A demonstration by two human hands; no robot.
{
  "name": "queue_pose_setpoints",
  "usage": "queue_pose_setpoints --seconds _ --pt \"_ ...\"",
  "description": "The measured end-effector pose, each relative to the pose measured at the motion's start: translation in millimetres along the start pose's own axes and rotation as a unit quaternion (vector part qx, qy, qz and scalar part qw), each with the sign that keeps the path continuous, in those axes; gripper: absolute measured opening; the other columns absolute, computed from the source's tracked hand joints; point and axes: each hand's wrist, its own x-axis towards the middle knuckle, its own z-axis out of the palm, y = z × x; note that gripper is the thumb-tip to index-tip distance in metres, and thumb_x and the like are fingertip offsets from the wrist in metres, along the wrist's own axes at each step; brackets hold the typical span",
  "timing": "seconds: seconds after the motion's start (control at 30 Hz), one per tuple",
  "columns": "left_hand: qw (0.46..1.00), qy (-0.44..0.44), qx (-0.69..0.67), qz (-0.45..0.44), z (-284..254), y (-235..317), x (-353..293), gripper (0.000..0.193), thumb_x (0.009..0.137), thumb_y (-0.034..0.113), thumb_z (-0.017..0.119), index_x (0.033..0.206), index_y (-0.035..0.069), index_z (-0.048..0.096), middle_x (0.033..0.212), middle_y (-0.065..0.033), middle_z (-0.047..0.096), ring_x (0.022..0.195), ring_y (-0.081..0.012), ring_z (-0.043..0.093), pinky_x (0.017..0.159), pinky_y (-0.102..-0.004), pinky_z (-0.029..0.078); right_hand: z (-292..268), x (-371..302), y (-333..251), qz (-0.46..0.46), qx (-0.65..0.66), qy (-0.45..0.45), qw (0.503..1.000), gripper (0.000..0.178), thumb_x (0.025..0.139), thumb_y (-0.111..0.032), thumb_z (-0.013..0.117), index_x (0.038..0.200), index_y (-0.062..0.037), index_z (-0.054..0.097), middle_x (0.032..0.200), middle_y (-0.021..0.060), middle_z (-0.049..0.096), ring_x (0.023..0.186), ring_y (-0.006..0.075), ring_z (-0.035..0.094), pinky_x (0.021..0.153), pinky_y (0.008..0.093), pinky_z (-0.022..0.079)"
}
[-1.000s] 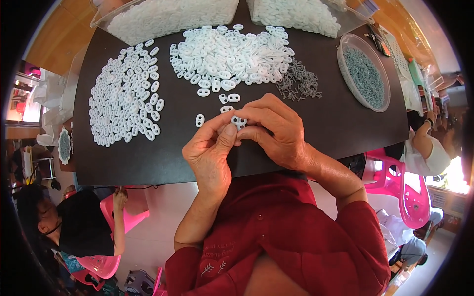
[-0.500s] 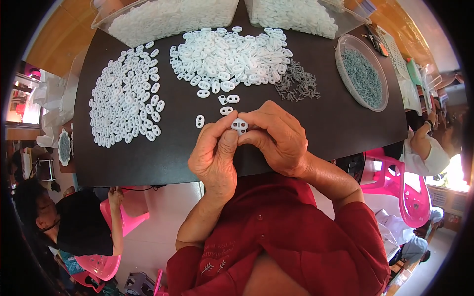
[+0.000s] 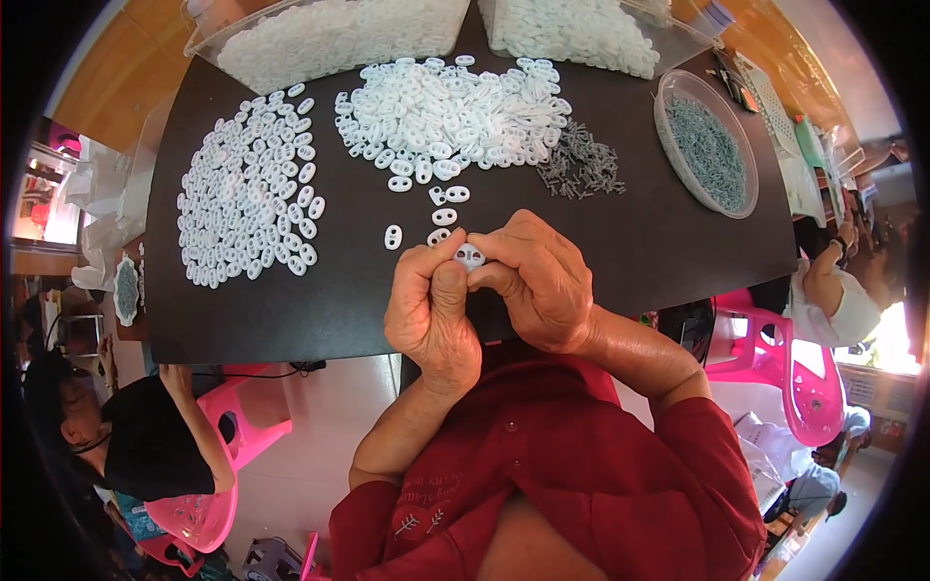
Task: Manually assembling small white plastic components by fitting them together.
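Observation:
Between the fingertips of both hands is a small white two-holed oval plastic piece (image 3: pixel 470 257). My left hand (image 3: pixel 431 315) pinches its left side with thumb and index finger, and my right hand (image 3: pixel 540 281) grips the right side the same way. Fingers hide its edges, so I cannot tell whether a second part lies under it. Just beyond the fingertips, loose oval pieces (image 3: pixel 444 217) lie on the dark table (image 3: pixel 291 324). One more oval piece (image 3: pixel 392 237) rests apart, left of my left hand.
A big heap of white oval pieces (image 3: pixel 436 111) is ahead, with a spread-out group (image 3: pixel 242 194) at left. Grey screw-like pins (image 3: pixel 581 163) lie right of the heap; more fill a round clear tub (image 3: pixel 748 179). Clear bins (image 3: pixel 334 44) line the back. A person (image 3: pixel 145 426) sits at left.
Both hands have drawn slightly nearer to me with the held piece. One loose piece beyond my left fingertips has come into view. The person at left has shifted an arm.

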Motion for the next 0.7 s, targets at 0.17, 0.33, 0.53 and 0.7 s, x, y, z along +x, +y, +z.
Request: queue_pose_setpoints --seconds 0.17,0.33,0.53,0.7 --pt "1.000 -0.003 0.009 0.005 6.2 -4.1 1.8 0.020 0.095 0.013 0.054 0.102 -0.005 0.060 0.085 -0.0009 0.055 0.067 -0.0046 0.046 0.059 -0.0191 0.040 0.2 -2.9 4.5 -0.002 -0.016 0.001 1.000 0.028 0.075 -0.001 0.069 0.100 0.0032 0.059 0.074 0.0083 0.059 0.056 0.0199 0.051 0.050 0.0298 0.041" --pt "1.000 0.009 0.009 0.003 12.3 4.3 1.6 0.017 0.096 0.007 0.050 0.101 -0.005 0.060 0.084 -0.0014 0.055 0.070 -0.0043 0.046 0.063 -0.0188 0.040 -4.2 -2.6 -0.7 -0.004 -0.036 -0.005 0.999 0.024 0.075 0.001 0.068 0.097 0.0022 0.059 0.076 0.0085 0.059 0.056 0.0214 0.052 0.050 0.0309 0.042" --pt "0.992 -0.069 0.086 -0.062 0.6 17.7 4.0 0.027 0.096 0.007 0.047 0.118 -0.006 0.055 0.088 -0.0064 0.060 0.071 -0.0080 0.050 0.065 -0.0212 0.043 -16.0 11.4 5.0 0.049 -0.003 -0.019 0.999 0.019 0.071 0.004 0.067 0.089 0.0005 0.062 0.074 0.0098 0.060 0.059 0.0231 0.054 0.052 0.0320 0.044" --pt "0.979 -0.002 0.201 -0.043 -32.6 26.4 23.5 0.026 0.092 0.006 0.054 0.115 -0.003 0.058 0.089 -0.0077 0.065 0.071 -0.0087 0.055 0.063 -0.0208 0.045 -81.6 77.5 60.0 -0.025 -0.310 -0.021 0.950 0.009 0.077 -0.005 0.066 0.086 -0.0022 0.066 0.076 0.0128 0.060 0.073 0.0283 0.060 0.065 0.0337 0.048"
